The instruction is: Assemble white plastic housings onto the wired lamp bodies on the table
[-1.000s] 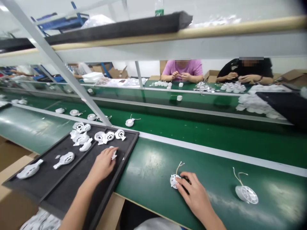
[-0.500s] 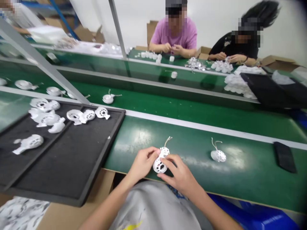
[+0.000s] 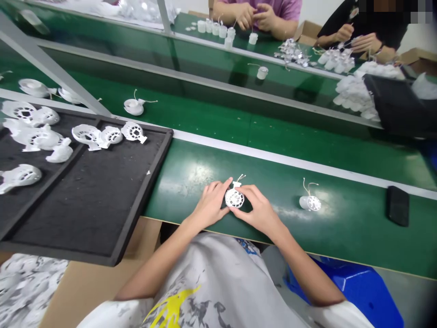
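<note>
Between my hands is a round white plastic housing (image 3: 234,198) with a ring of slots, low over the green bench. Thin wires stick out past its far side. My left hand (image 3: 214,202) grips its left edge with thumb and fingers. On the opposite edge, my right hand (image 3: 254,206) pinches it, the thumb at the near side and the fingers at the far side. To the right lies a small white cylindrical part (image 3: 310,202) with a slotted face and two wires.
A black tray (image 3: 99,200) with several white slotted housings (image 3: 111,135) stands at left. A black phone-like object (image 3: 398,206) lies at right. White wired parts (image 3: 134,106) sit beyond the white strip. Two people work across the bench. A blue plastic object (image 3: 362,287) is below.
The housing has turned between my hands: its slotted round face and a tab at the far side now show. My view has tilted downward.
</note>
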`<state>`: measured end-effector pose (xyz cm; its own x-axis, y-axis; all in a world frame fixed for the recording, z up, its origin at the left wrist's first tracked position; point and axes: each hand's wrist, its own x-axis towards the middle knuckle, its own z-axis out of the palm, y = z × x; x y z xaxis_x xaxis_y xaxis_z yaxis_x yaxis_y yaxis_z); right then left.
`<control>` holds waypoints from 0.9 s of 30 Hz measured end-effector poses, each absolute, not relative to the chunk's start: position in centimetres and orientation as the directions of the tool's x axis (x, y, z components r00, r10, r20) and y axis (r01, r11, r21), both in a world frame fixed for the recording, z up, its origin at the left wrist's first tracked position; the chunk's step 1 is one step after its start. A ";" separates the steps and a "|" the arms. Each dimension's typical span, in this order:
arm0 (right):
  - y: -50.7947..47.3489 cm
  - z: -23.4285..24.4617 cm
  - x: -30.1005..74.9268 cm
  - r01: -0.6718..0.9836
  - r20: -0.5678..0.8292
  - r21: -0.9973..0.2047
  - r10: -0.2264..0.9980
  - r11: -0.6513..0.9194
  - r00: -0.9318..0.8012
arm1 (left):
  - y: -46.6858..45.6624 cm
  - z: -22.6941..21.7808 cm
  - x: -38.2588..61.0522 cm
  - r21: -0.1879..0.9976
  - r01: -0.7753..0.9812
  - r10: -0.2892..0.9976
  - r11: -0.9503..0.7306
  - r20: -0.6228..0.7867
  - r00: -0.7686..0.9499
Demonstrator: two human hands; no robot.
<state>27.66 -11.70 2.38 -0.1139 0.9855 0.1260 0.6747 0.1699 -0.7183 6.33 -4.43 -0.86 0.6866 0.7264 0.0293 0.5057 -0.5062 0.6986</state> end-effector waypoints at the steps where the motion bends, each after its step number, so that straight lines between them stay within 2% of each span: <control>1: -11.7 1.9 27.6 0.683 0.121 -0.710 0.985 0.171 -0.121 | -4.6 -1.3 6.6 0.676 0.525 0.732 -0.516 0.031 0.680; 8: -11.1 1.4 27.7 0.746 0.076 -0.639 0.981 0.186 -0.179 | -5.1 -1.9 6.9 0.645 0.531 0.726 -0.550 0.056 0.685; 13: -10.1 1.8 28.0 0.830 0.004 -0.523 0.975 0.192 -0.223 | -4.6 -2.1 6.8 0.641 0.513 0.705 -0.571 0.061 0.707; 17: -10.6 1.9 28.2 0.804 0.031 -0.557 0.973 0.208 -0.229 | -4.2 -1.6 5.9 0.705 0.456 0.684 -0.543 0.057 0.727; 19: -11.5 2.0 27.9 0.770 0.082 -0.602 0.975 0.212 -0.204 | -4.3 -0.9 5.8 0.819 0.388 0.711 -0.424 0.035 0.703; 21: -12.7 2.3 27.3 0.742 0.152 -0.638 0.978 0.208 -0.143 | -4.5 0.0 6.5 0.935 0.298 0.753 -0.194 -0.053 0.655; 24: -14.4 2.9 27.0 0.719 0.229 -0.679 0.973 0.151 0.012 | -4.0 1.3 9.2 0.978 0.184 0.680 0.099 -0.201 0.705; 26: -15.5 3.2 28.6 0.731 0.255 -0.675 0.961 0.101 0.103 | -1.8 1.9 11.7 0.984 0.155 0.611 0.085 -0.174 0.773; 27: -16.2 3.4 30.0 0.751 0.276 -0.658 0.948 0.064 0.161 | 0.0 2.0 12.9 0.987 0.163 0.629 0.000 -0.126 0.767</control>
